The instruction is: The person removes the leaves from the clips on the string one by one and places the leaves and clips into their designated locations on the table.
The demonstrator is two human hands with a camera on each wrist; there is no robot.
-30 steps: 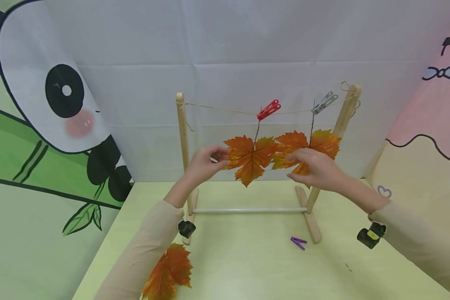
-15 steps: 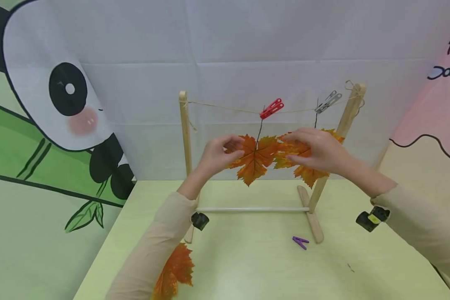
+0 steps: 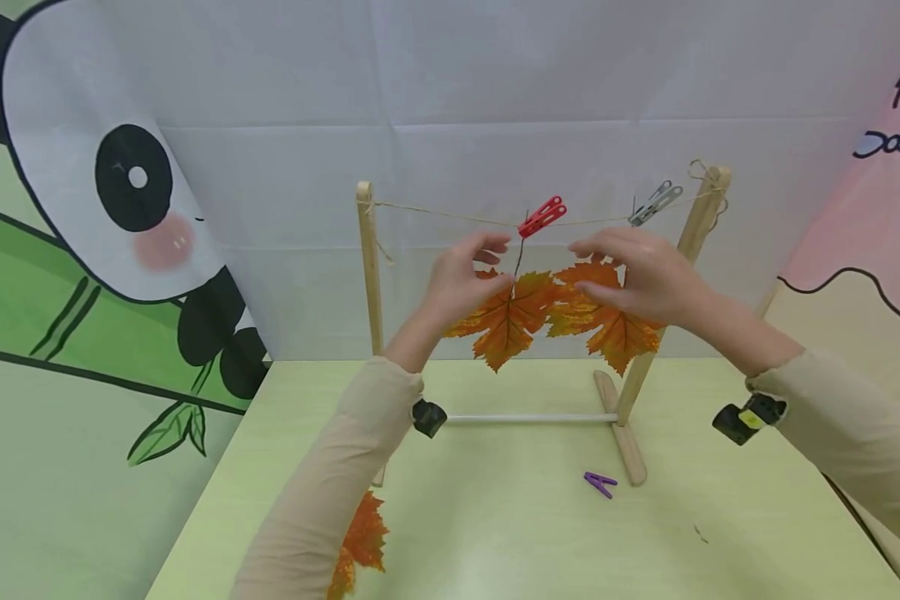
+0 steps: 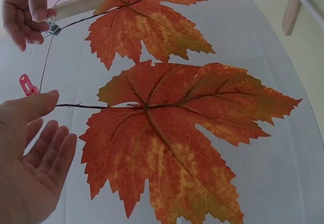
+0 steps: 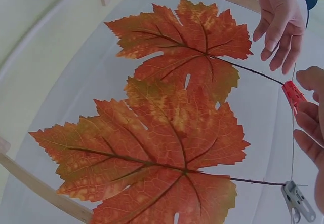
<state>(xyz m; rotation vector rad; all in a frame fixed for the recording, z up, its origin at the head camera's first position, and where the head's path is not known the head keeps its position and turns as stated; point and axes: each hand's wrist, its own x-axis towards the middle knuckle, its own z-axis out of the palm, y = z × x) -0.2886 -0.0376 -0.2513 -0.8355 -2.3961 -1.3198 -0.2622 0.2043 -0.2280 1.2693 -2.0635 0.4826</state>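
Observation:
Two orange maple leaves hang from a twine line [image 3: 450,217]. A red clothespin [image 3: 542,217] holds the stem of the left leaf [image 3: 506,329]; a grey clothespin [image 3: 655,203] holds that of the right leaf [image 3: 622,337]. My left hand [image 3: 465,279] is beside the left leaf's stem, thumb and fingers apart, gripping nothing. My right hand [image 3: 645,275] is in front of the right leaf with relaxed fingers, covering part of its stem in the head view. In the right wrist view, both leaves [image 5: 182,127] overlap, and the right hand's fingers [image 5: 309,127] overlap the twine.
The twine runs between two wooden posts [image 3: 367,267] joined low down by a white rod [image 3: 532,418]. A purple clothespin [image 3: 600,484] lies on the table [image 3: 495,533] in front. Another maple leaf [image 3: 363,537] lies at left, partly under the left sleeve. A white backdrop stands behind.
Both hands have risen along the hanging leaves towards the clothespins, the left hand also moving right. The leaves stay clipped on the twine, and the view has shifted slightly.

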